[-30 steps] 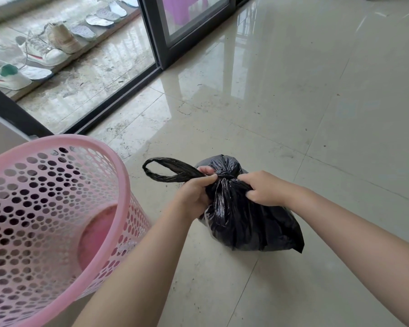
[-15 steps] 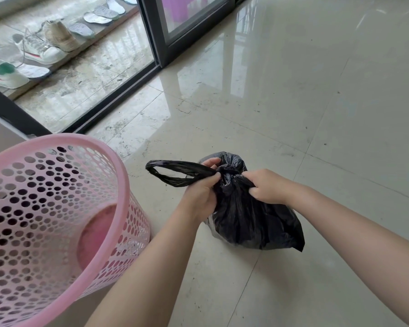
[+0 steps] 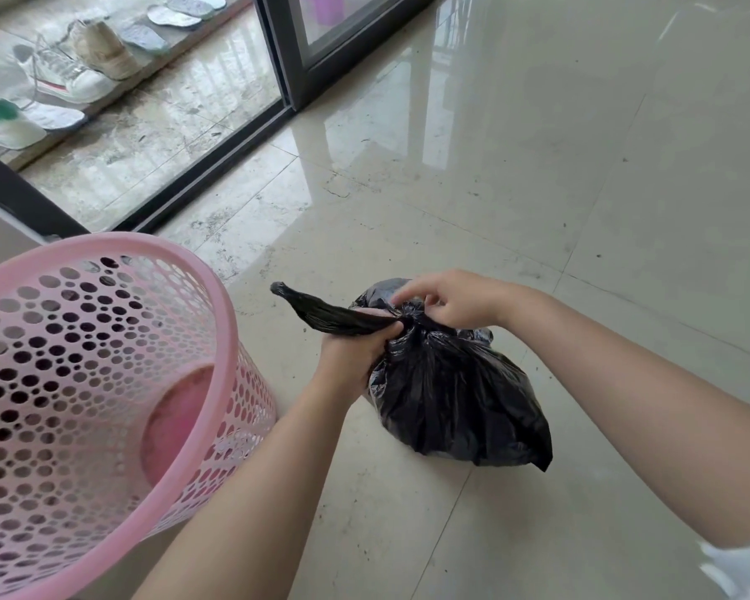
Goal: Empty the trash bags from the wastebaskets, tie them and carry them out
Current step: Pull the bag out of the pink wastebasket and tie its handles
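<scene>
hands work at the neck of a black trash bag (image 3: 455, 400), which sits on the glossy tiled floor (image 3: 537, 166) at centre frame. left hand (image 3: 356, 352) grips the bag's twisted tail, which points toward the upper left. right hand (image 3: 455, 303) pinches the gathered plastic at the knot with curled fingers. pink perforated wastebasket (image 3: 217, 339) stands at lower left, just beside the bag. shoes (image 3: 79, 67) line a ledge at upper left.

Both bare forearms reach forward and meet. The left hand (image 3: 356, 348) is curled in a fist around the bag (image 3: 455, 400) neck; the right hand (image 3: 455, 300) pinches at the knot from above.
</scene>
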The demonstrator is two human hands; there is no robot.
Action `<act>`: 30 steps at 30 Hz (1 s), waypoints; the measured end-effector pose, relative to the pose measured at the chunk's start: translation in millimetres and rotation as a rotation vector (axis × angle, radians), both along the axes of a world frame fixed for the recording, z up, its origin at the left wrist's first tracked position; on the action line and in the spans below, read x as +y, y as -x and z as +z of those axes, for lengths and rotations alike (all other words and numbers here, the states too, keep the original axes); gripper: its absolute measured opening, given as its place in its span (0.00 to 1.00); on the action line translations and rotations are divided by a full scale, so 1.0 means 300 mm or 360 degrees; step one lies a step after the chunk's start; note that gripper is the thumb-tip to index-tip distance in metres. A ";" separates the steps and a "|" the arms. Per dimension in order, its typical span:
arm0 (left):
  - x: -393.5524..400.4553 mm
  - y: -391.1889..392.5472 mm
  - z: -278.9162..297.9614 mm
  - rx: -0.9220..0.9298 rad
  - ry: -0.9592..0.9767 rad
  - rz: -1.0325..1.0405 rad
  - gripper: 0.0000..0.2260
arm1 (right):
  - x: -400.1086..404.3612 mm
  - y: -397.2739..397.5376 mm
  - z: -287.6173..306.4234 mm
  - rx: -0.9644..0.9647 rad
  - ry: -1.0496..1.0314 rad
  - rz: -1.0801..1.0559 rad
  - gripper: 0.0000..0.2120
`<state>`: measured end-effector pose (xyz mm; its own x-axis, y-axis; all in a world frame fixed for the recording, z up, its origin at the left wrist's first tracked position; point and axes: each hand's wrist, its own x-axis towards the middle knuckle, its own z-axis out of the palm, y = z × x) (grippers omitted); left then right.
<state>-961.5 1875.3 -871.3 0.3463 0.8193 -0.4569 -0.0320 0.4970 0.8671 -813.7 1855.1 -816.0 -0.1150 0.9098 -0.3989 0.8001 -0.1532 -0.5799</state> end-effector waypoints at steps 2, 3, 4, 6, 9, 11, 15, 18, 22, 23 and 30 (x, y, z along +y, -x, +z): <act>0.004 0.011 0.006 0.0060 -0.0058 0.0038 0.10 | 0.012 -0.002 -0.003 -0.0067 0.0108 0.0092 0.20; 0.003 0.016 0.010 0.0073 -0.0078 0.0061 0.08 | 0.014 -0.008 -0.004 -0.0090 0.0123 0.0114 0.17; 0.002 0.017 0.018 0.0081 -0.0078 0.0071 0.07 | 0.014 -0.015 -0.004 -0.0107 0.0123 0.0134 0.15; 0.003 0.011 0.030 0.0141 -0.0032 0.0059 0.08 | 0.000 -0.025 -0.010 -0.0154 0.0127 0.0162 0.14; 0.014 -0.022 0.039 0.0405 0.0040 0.0096 0.11 | -0.028 -0.020 -0.028 -0.0229 0.0110 0.0163 0.13; 0.014 -0.032 0.028 0.0665 0.0103 0.0077 0.13 | -0.048 -0.018 -0.044 -0.0278 0.0072 0.0133 0.11; -0.004 -0.003 -0.019 0.0591 0.0493 0.0134 0.17 | -0.097 -0.036 -0.090 -0.0376 0.0136 0.0112 0.11; -0.016 0.020 -0.039 0.0565 0.0614 0.0298 0.17 | -0.132 -0.052 -0.124 -0.0397 0.0217 0.0120 0.10; -0.027 0.019 -0.034 0.0761 0.0441 0.0253 0.16 | -0.137 -0.066 -0.134 -0.0402 0.0246 0.0085 0.10; -0.026 0.018 -0.031 0.0904 0.0283 0.0168 0.17 | -0.134 -0.066 -0.133 -0.0428 0.0240 0.0090 0.11; -0.039 -0.030 0.055 0.0802 -0.0384 0.0118 0.04 | -0.138 -0.079 -0.136 -0.0457 0.0046 -0.0003 0.15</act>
<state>-952.4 1863.5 -854.8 0.0712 0.9350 -0.3475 0.3884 0.2949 0.8730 -790.2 1813.9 -856.9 0.0085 0.8976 -0.4407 0.9307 -0.1683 -0.3248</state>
